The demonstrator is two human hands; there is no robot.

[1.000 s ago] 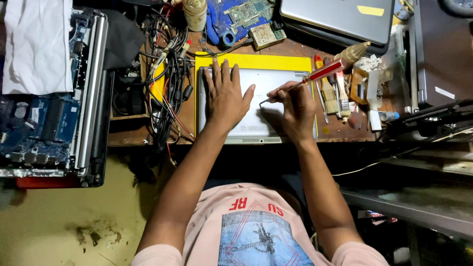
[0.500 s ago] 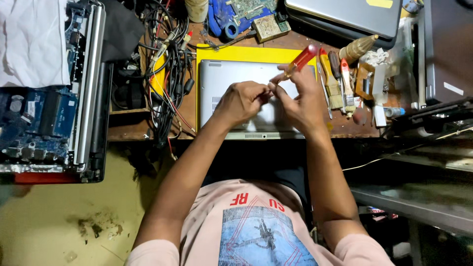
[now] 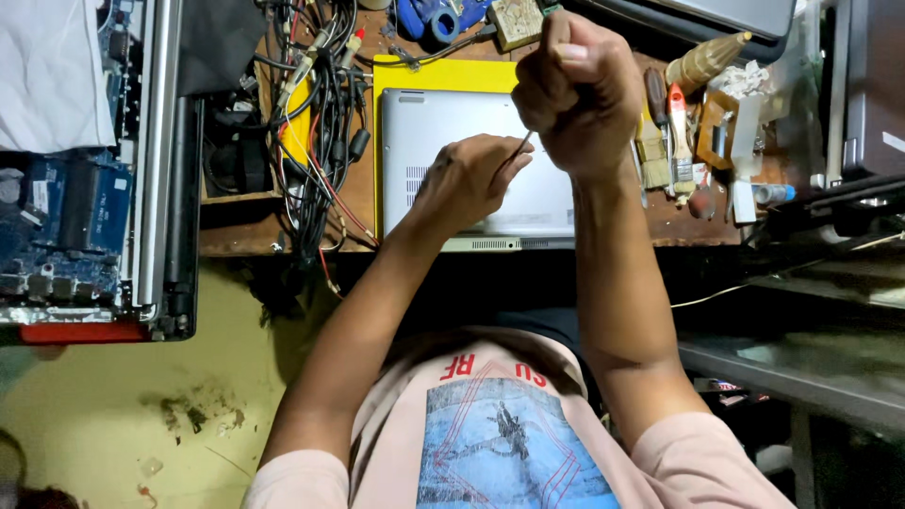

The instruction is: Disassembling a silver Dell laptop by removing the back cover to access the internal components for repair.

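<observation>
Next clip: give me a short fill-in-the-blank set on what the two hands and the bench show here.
1. The right hand is closed in a fist around a thin metal ____, held nearly upright.
2. The left hand rests on the underside of a ____ laptop.
3. The laptop lies on a ____ mat.
4. Left of the laptop sits a tangle of ____.

Missing words: screwdriver; silver; yellow; cables
</observation>
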